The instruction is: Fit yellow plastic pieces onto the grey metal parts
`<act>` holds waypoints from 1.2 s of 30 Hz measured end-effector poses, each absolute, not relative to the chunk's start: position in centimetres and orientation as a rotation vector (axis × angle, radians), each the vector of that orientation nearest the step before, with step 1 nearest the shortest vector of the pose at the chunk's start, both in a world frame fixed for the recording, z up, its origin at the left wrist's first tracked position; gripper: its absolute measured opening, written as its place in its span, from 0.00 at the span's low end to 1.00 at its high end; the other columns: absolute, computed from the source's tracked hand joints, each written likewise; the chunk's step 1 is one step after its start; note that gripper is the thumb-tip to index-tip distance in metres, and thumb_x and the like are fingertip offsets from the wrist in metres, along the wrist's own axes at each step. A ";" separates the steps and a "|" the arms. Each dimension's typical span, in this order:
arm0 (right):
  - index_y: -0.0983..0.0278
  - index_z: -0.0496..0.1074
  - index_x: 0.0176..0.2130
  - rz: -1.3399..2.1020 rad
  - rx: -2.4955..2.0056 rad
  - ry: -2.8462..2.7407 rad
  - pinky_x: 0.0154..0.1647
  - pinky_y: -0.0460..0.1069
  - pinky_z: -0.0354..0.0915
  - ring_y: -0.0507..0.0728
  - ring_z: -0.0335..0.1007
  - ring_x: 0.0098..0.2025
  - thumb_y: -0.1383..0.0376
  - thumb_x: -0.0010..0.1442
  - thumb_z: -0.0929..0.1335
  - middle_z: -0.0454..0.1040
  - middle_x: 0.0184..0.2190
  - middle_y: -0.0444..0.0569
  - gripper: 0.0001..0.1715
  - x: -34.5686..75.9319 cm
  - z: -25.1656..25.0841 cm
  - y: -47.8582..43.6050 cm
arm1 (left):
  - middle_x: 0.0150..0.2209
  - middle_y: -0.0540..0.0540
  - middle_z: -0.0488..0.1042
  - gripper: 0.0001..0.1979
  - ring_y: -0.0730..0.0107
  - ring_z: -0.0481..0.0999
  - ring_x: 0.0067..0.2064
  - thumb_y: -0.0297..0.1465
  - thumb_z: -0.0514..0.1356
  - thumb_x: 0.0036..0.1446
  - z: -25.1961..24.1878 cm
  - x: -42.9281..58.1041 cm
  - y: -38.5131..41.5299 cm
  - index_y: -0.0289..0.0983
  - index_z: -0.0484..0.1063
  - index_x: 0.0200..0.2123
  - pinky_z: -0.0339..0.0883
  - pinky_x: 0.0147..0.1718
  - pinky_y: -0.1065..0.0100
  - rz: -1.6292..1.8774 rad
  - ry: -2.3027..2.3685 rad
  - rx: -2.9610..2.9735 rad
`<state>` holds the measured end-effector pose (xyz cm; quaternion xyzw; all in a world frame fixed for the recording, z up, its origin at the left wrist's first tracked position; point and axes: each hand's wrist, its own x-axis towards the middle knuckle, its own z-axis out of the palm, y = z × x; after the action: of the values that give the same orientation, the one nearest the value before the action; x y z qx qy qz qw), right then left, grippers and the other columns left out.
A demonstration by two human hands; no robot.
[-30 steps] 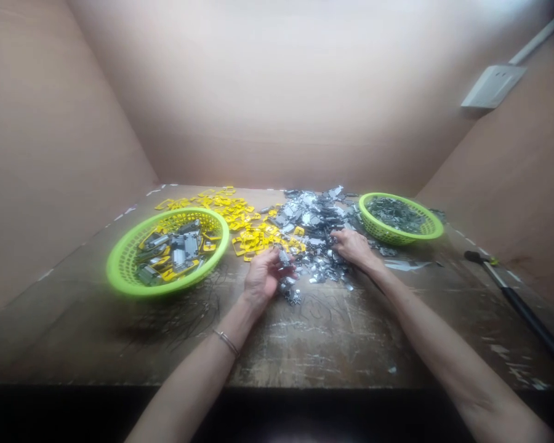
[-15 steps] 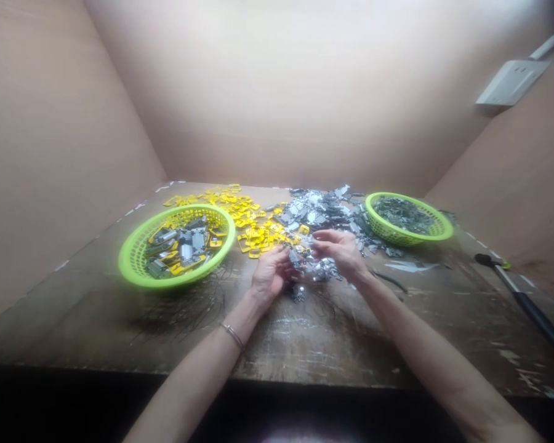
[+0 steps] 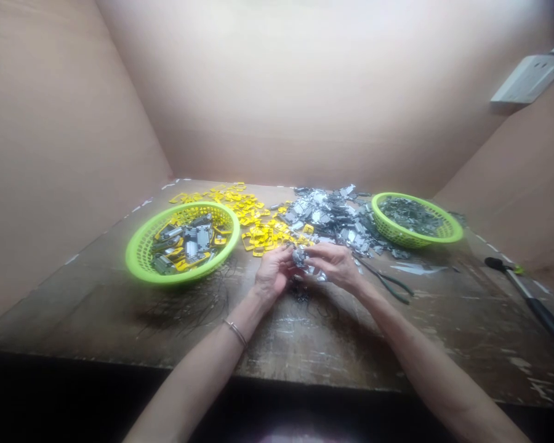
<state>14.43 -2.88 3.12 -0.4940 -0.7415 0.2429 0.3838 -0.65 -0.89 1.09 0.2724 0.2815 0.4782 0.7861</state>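
Well, from here I see both hands (image 3: 305, 264) together near the counter's front, pinching a small silver piece (image 3: 299, 256) between them, apparently so that both can work on it at once. Loose silver parts (image 3: 332, 215) lie at 12 o'clock, yellow frames (image 3: 263, 237) at 11, one green basket (image 3: 182, 243) at 10, another (image 3: 415, 221) at 2, and pliers (image 3: 388, 284) at 3. The scuffed counter (image 3: 332, 351) stands between tan walls (image 3: 60, 154), with a socket (image 3: 530, 79) high at 2.
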 end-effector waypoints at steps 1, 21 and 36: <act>0.61 0.71 0.35 0.609 -1.250 -1.939 0.28 0.45 0.63 0.51 0.65 0.27 0.63 0.48 0.64 0.69 0.28 0.46 0.12 14.6 3.1 -2.9 | 0.24 0.46 0.70 0.08 0.70 0.69 0.24 0.30 0.59 0.41 1.1 -0.6 -0.9 0.32 0.65 0.26 0.64 0.23 0.65 1.039 0.608 0.585; 0.64 0.72 0.34 0.949 -1.183 -1.743 0.22 0.45 0.64 0.50 0.65 0.22 0.62 0.46 0.65 0.71 0.27 0.46 0.14 14.9 2.7 -3.1 | 0.23 0.46 0.69 0.09 0.71 0.69 0.22 0.31 0.59 0.40 1.2 -0.5 -1.0 0.31 0.65 0.25 0.63 0.20 0.67 1.028 0.618 0.657; 0.67 0.73 0.31 1.046 -1.170 -1.469 0.24 0.45 0.62 0.49 0.64 0.24 0.61 0.42 0.68 0.71 0.27 0.48 0.14 14.2 3.4 -3.3 | 0.23 0.45 0.70 0.11 0.67 0.70 0.24 0.33 0.59 0.40 0.7 -0.6 -0.8 0.31 0.65 0.27 0.65 0.19 0.66 1.026 0.657 0.687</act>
<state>14.17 -3.32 3.43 -0.4786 -0.6009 0.4279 0.4761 -0.64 -0.80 0.68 0.3161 0.3025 0.4721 0.7653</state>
